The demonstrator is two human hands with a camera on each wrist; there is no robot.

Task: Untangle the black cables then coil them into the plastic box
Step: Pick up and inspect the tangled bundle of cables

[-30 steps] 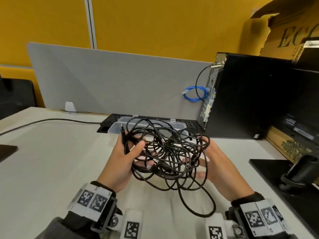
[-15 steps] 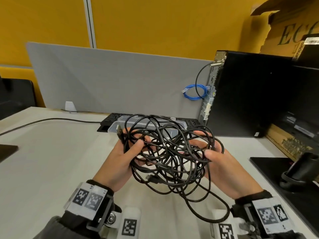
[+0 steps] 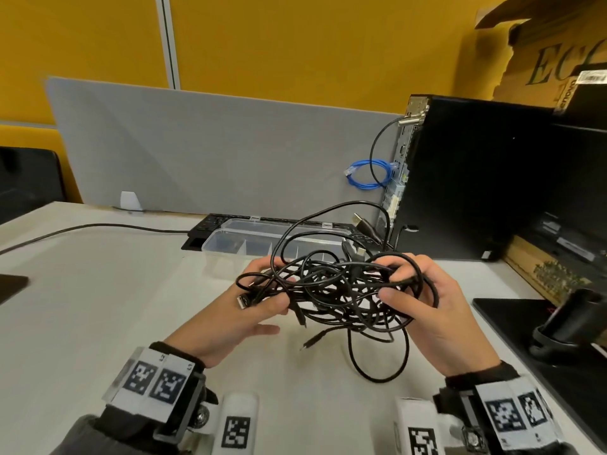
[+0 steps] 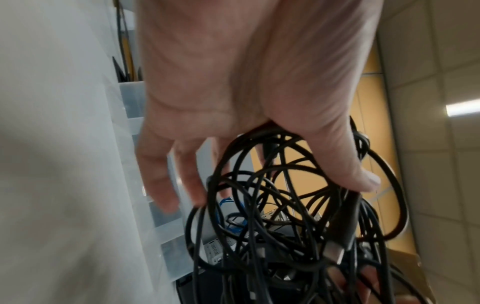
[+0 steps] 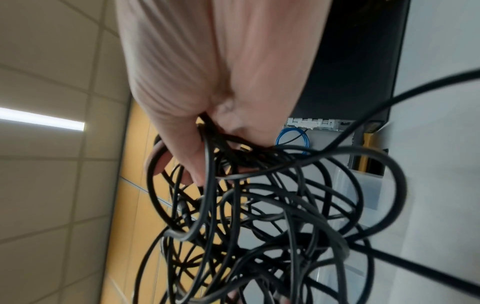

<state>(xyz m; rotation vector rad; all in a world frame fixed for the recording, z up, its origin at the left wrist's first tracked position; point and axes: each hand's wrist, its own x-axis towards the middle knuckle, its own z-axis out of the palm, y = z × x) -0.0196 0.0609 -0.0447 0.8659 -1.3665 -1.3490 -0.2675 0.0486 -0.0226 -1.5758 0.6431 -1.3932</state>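
Both hands hold 1 tangled bundle of black cables (image 3: 335, 290) up off the white desk (image 3: 98, 307), just in front of the plastic box (image 3: 230, 246).

Left hand (image 3: 236, 315): thumb and index curled round the left side of the bundle, a USB-A plug (image 3: 243, 302) sticking out by the thumb. In the left wrist view the other fingers (image 4: 158, 185) look loosely spread and not on the cables, though it's blurry.

Right hand (image 3: 433, 307): fingers curled over the right side w/ several strands gripped, thumb pressing in from below. Right wrist view shows strands bunched between thumb and fingers.

Loose bits: 1 long loop hangs down from the bundle to the desk between the wrists; 1 small plug end (image 3: 312, 341) dangles under the middle; another strand arcs up over the box and ends in a USB plug (image 3: 359, 221) near the PC.

Plastic box is clear, lid open, w/ dividers inside; I can't make out anything in it. It sits against a black keyboard (image 3: 210, 223).

Other stuff: black desktop PC tower (image 3: 476, 178) at right w/ a blue network cable (image 3: 368, 175) coiled at its rear, grey divider panel (image 3: 213, 152) behind the desk, cardboard carton (image 3: 558, 54) behind the PC, a black monitor base (image 3: 525, 326) at right.
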